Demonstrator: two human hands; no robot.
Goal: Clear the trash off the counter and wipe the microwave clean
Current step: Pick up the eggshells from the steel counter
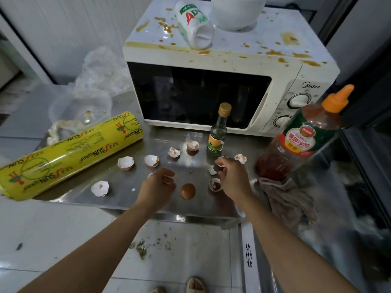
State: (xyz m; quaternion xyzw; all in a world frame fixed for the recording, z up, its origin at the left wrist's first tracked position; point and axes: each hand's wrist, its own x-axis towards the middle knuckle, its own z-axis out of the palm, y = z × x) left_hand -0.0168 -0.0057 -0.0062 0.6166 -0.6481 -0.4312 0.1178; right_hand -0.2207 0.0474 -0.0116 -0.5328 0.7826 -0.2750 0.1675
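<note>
Several broken eggshells [125,162] lie scattered on the steel counter [84,187]. My left hand [157,185] hovers over the counter with its fingers curled; a white shell bit shows at its far edge, and I cannot tell whether it holds it. My right hand [231,176] pinches a shell piece [221,163] at its fingertips, just in front of a small glass bottle [218,132]. A brown shell half [187,190] sits between my hands. The white microwave [281,81] behind is spattered with brown sauce, and a tipped white bottle [193,26] lies on its top.
A yellow cling-wrap roll [69,157] lies at the left. A large sauce bottle [304,136] stands at the right with a grey rag [289,201] before it. A clear plastic bowl [80,108] and crumpled plastic [101,68] sit at the back left. A white pot [238,11] tops the microwave.
</note>
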